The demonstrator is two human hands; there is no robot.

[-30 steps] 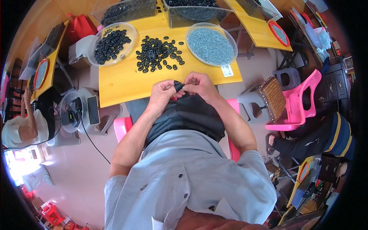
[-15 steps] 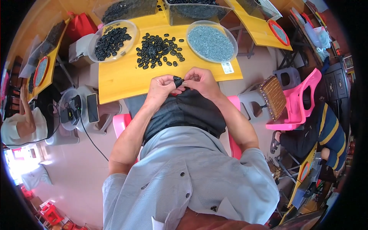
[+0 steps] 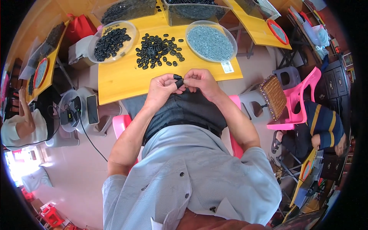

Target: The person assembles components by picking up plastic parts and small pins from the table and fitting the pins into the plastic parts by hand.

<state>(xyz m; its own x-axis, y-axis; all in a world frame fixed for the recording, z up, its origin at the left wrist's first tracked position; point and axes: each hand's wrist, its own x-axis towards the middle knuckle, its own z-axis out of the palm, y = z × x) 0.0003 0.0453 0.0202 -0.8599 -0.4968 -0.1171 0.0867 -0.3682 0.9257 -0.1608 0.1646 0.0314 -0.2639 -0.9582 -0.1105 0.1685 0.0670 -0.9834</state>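
Over my lap, just off the front edge of the yellow table, both hands meet at the fingertips. Black covers wrap the thumb and index finger of my left hand, which pinches a small black piece, mostly hidden between the fingers. Close against it, my right hand is closed in a pinch; what its fingertips hold is too small to make out. Beyond my hands lies a loose pile of black oval pieces. A round clear tub of small silvery screw-like parts stands to its right.
Another round tub holds more black pieces at the left. Clear bins line the table's back. A pink chair and a stool with a woven seat stand right. Other people sit at tables on both sides.
My left fingers have shifted, so both black covers now show apart. My hands stay together in the same place. The person at the right has leaned lower.
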